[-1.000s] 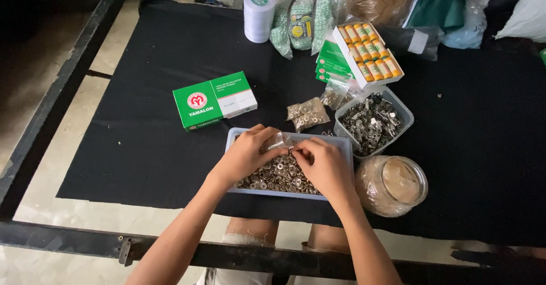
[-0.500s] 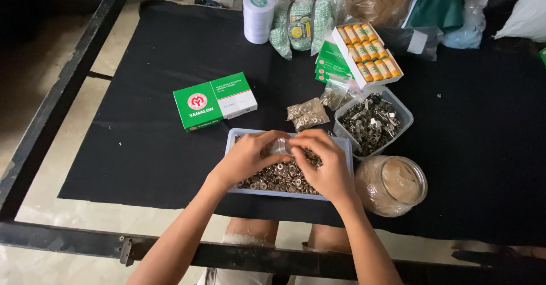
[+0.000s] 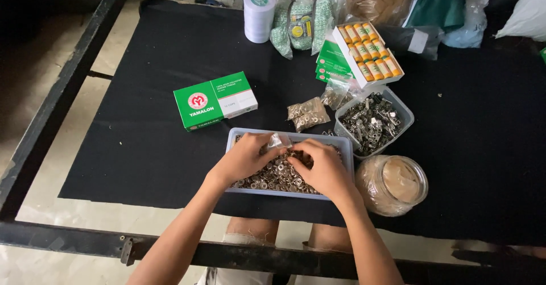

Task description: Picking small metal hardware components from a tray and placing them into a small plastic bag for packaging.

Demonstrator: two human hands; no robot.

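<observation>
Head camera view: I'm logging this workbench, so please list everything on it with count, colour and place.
Black cloth: one, covers the table.
Shallow tray: one, pale blue-grey, front centre, full of small silver metal rings.
Small clear bag: one, at the left hand's fingertips over the tray.
Green and white box: one, left of centre.
Bag of metal bits: one, clear, behind the tray.
Square tub: one, clear, holds metal clips, right of centre.
Round jar: one, clear, right of the tray.
Box of spools: one, orange spools, rear.
White roll: one, rear.
Left hand, right hand: both in the tray.
</observation>
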